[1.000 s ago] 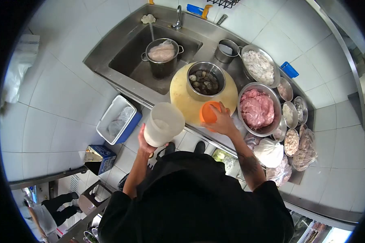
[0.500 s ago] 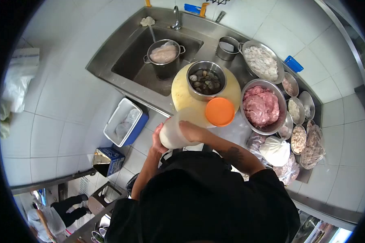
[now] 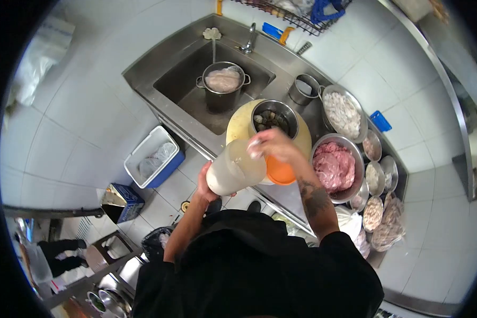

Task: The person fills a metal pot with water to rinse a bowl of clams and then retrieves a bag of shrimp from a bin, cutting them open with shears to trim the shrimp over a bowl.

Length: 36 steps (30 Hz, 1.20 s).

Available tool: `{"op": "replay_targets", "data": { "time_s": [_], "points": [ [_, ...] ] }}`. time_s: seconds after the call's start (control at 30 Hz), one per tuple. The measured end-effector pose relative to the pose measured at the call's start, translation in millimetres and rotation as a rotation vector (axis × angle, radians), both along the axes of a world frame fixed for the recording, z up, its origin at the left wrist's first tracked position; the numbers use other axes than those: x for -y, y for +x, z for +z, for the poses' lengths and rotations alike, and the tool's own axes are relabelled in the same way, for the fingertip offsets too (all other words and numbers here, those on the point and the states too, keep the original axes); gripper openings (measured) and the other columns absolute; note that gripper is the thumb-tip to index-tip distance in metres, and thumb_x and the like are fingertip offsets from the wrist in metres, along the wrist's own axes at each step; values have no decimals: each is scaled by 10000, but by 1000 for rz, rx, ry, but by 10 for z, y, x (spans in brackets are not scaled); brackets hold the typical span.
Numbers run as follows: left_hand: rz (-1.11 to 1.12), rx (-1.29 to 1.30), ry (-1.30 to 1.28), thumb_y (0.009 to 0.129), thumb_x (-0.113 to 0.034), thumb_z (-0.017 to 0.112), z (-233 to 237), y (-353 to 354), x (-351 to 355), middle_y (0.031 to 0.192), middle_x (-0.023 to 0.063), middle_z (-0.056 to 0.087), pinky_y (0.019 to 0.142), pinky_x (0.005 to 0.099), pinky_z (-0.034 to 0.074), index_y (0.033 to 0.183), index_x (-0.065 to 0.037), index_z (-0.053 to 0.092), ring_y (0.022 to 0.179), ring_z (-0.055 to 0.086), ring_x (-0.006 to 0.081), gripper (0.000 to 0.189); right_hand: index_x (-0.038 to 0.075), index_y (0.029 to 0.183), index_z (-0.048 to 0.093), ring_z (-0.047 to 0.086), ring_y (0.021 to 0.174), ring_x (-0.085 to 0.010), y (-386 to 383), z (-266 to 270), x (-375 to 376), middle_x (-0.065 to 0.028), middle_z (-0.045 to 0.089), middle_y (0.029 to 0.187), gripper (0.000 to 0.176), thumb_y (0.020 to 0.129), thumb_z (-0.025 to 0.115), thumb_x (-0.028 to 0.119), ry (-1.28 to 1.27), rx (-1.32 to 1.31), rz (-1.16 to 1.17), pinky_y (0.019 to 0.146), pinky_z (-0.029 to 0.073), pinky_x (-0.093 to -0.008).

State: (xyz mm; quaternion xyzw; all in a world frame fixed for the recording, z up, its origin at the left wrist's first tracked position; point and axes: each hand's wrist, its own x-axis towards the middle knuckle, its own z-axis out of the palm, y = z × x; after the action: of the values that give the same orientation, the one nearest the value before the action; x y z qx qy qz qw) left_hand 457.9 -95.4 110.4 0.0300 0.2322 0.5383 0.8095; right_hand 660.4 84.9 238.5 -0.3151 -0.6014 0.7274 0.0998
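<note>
My left hand [image 3: 204,183] is wrapped round the base of a translucent plastic container [image 3: 237,163], tilted with its mouth toward the board. White powder [image 3: 223,177] lies inside it. At the container's mouth is my right hand [image 3: 279,144], slightly blurred, its fingers closed with white powder on and between them. Just beyond that hand a steel pot [image 3: 293,112] holds dark shellfish [image 3: 270,120], perhaps clams. The pot stands on a round yellowish cutting board [image 3: 236,124]. An orange lid [image 3: 281,173] rests at the board's near edge, partly under my right forearm.
Left of the board, water runs into a two-handled pot [image 3: 222,97] of pale meat in the sink [image 3: 167,85]. To the right stand a bowl of pink meat [image 3: 335,167], a colander of white pieces [image 3: 342,114] and several small bowls. A cooler [image 3: 155,157] sits on the floor.
My right hand has come out of the container and is now at its mouth near the pot. The left hand still grips the container. The view has shifted.
</note>
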Motion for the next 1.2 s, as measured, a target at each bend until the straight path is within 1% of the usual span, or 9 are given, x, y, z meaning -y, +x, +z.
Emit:
{"op": "replay_targets", "data": {
  "time_s": [0.2, 0.47, 0.53, 0.7, 0.77, 0.87, 1.03, 1.1, 1.2],
  "points": [
    [-3, 61, -23, 853, -672, 406, 11, -34, -54, 1322, 134, 548, 715, 706, 459, 1363, -202, 483, 1087, 579, 439, 698, -30, 891, 697, 662, 654, -117, 244, -210, -1060, -86, 692, 725, 122, 792, 677, 38, 1116, 453, -33, 611, 527, -254],
    [104, -44, -105, 871, -594, 458, 79, -208, 324, 1270, 84, 575, 618, 640, 485, 1330, -280, 497, 1040, 599, 391, 557, -2, 965, 714, 658, 639, -135, 293, -358, -1397, -91, 703, 762, 162, 810, 680, 36, 497, 313, -143, 592, 528, -276],
    [117, -30, -106, 854, -642, 474, -12, -256, 407, 1274, 122, 573, 688, 676, 465, 1323, -210, 511, 1062, 596, 412, 639, -22, 984, 705, 650, 623, -128, 290, -308, -1390, -78, 704, 784, 170, 830, 678, 46, 1129, 429, -224, 565, 532, -279],
    [157, -22, -90, 855, -651, 453, -28, -310, 478, 1267, 138, 573, 672, 657, 478, 1318, -204, 514, 1041, 604, 418, 647, -33, 983, 693, 664, 673, -147, 232, -131, -1303, -97, 703, 818, 171, 841, 676, 62, 859, 574, -67, 644, 549, -287],
    [180, -25, -95, 854, -654, 447, -6, -273, 449, 1267, 142, 572, 667, 654, 481, 1318, -203, 513, 1035, 606, 420, 651, -48, 1003, 666, 670, 735, -162, 204, -54, -1278, -125, 696, 873, 176, 851, 658, 40, 328, 125, -425, 693, 554, -286],
    [155, -14, -71, 852, -657, 439, -16, -293, 411, 1270, 140, 571, 678, 659, 479, 1319, -196, 513, 1054, 597, 419, 660, -57, 1015, 641, 672, 778, -183, 68, 326, -911, -153, 690, 913, 182, 858, 655, 35, 60, -117, -321, 729, 552, -294],
    [140, 85, -41, 838, -677, 450, 5, -126, 165, 1325, 132, 538, 705, 663, 474, 1348, -203, 489, 1112, 564, 420, 697, -44, 948, 670, 682, 801, -185, -487, 306, 82, -104, 709, 887, 176, 812, 710, 59, 341, 9, 175, 739, 540, -298],
    [135, 117, -4, 836, -686, 449, 40, -120, 71, 1339, 133, 528, 708, 664, 472, 1359, -207, 479, 1113, 562, 422, 710, -2, 1032, 679, 672, 837, -137, -491, 256, 129, -86, 713, 946, 229, 837, 710, 114, 976, -80, 350, 784, 524, -283],
    [149, 121, 21, 844, -698, 430, 27, -100, 83, 1360, 138, 509, 718, 674, 470, 1379, -203, 458, 1122, 556, 428, 729, 0, 1059, 680, 667, 881, -151, -330, 320, -419, -109, 716, 949, 299, 804, 743, 145, 648, 194, -30, 817, 514, -299]
  ]
}}
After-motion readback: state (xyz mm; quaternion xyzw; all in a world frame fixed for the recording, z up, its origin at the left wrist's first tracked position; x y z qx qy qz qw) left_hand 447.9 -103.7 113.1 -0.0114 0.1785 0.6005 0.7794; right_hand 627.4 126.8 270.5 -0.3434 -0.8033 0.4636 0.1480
